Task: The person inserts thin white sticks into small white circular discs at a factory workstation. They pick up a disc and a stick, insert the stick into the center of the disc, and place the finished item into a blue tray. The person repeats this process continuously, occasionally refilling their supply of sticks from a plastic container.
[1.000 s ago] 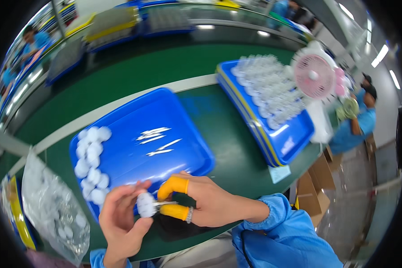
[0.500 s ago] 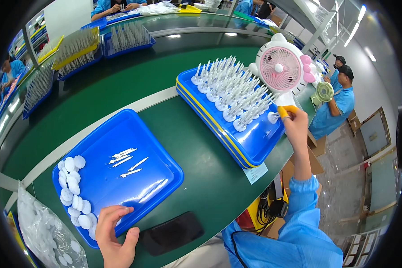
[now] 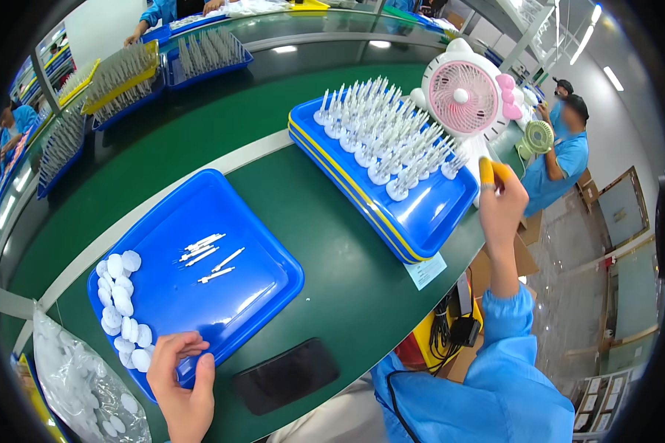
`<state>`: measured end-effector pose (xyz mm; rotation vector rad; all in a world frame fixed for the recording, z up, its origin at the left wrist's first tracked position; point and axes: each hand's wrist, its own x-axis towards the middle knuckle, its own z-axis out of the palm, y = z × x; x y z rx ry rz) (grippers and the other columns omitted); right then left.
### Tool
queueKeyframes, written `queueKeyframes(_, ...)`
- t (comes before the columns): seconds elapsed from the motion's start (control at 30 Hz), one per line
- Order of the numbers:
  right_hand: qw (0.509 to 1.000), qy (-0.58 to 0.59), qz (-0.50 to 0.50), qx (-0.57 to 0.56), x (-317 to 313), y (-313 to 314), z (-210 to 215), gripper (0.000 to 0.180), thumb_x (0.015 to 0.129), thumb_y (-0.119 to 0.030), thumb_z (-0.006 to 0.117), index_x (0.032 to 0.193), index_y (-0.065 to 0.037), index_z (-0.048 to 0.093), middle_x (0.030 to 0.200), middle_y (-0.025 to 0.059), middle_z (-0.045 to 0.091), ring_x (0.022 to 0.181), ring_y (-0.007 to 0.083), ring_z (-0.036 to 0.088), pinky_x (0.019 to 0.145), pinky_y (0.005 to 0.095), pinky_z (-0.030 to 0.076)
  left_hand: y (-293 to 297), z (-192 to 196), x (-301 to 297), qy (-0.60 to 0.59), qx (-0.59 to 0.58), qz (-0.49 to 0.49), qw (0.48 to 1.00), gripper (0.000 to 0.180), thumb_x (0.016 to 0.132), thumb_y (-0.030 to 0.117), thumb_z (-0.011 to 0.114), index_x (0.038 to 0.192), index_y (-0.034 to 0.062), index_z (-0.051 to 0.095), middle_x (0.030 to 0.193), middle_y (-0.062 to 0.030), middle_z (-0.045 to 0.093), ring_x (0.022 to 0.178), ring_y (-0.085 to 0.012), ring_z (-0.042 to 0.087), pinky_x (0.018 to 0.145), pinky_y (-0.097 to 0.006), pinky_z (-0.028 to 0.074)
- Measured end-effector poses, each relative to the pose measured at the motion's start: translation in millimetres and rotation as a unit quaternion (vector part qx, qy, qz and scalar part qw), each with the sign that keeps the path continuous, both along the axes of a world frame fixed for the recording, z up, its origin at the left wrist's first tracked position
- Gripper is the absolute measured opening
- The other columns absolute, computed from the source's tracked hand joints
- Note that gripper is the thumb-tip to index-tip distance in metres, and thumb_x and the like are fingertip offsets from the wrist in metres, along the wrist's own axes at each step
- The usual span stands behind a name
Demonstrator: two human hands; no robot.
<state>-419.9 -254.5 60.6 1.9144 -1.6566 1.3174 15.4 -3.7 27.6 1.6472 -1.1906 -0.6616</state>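
Observation:
My right hand (image 3: 504, 203), with yellow finger cots on two fingertips, is raised beside the right corner of a stacked blue tray (image 3: 434, 225). Its fingers are slightly apart and nothing shows between them. Rows of white round bases with thin upright stems (image 3: 380, 136) fill much of that tray; the nearest base (image 3: 451, 168) stands left of my fingertips. My left hand (image 3: 181, 380) hovers by the near edge of another blue tray (image 3: 247, 295), open, thumb apart from curved fingers. Inside it lie several thin white sticks (image 3: 199, 247) and a heap of white discs (image 3: 118, 295).
A black phone (image 3: 287, 375) lies by the table's near edge. A clear bag of white discs (image 3: 85, 380) rests at left. A pink-and-white fan (image 3: 462, 96) stands behind the full tray. Trays of stemmed parts (image 3: 207, 59) line the far side; co-workers sit beyond.
My right hand has let go of a stemmed base in the tray and moved away to the right. My left hand has shifted slightly back, its fingers more curled.

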Motion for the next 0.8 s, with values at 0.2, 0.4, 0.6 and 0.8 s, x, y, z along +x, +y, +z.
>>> queueKeyframes(0.2,0.969,0.143,0.166,0.114,59.2,135.8,-51.0,0.026,0.074,-0.002,0.081,0.098,0.004,0.074,0.089,0.0144,0.061,0.081,0.0354,0.057,0.071,0.0462,0.042,5.3,9.9,1.6,-0.144,0.015,-0.019,0.989,0.026,0.082,-0.005,0.076,0.107,-0.0034,0.07,0.099,-0.0125,0.068,0.086,-0.0228,0.066,0.078,-0.035,0.052)
queueKeyframes(0.4,0.941,0.201,0.149,0.227,58.3,181.6,-71.2,0.041,0.076,-0.009,0.083,0.114,0.007,0.076,0.137,0.0218,0.063,0.12,0.0428,0.059,0.101,0.0525,0.045,-5.6,16.4,3.4,-0.284,0.042,-0.133,0.949,0.03,0.076,0.001,0.084,0.105,-0.002,0.074,0.098,-0.0149,0.07,0.092,-0.0354,0.062,0.083,-0.044,0.05)
queueKeyframes(0.6,0.871,0.214,0.355,0.262,125.7,157.2,-52.5,0.037,0.067,-0.006,0.081,0.101,0.008,0.078,0.136,0.0225,0.061,0.129,0.0416,0.057,0.105,0.0533,0.044,-0.5,10.8,5.7,-0.279,0.009,-0.116,0.953,0.024,0.079,-0.003,0.081,0.103,-0.0037,0.076,0.095,-0.0141,0.069,0.089,-0.0354,0.062,0.08,-0.044,0.049)
queueKeyframes(0.8,0.819,0.201,0.453,0.288,185.6,147.5,-40.9,0.015,0.057,0.003,0.072,0.07,0.01,0.07,0.137,0.0284,0.059,0.12,0.045,0.057,0.104,0.0525,0.043,0.7,10.3,10.7,-0.31,-0.001,-0.15,0.939,0.026,0.084,0.007,0.082,0.109,0.0011,0.075,0.101,-0.0116,0.069,0.094,-0.0318,0.063,0.083,-0.042,0.047)
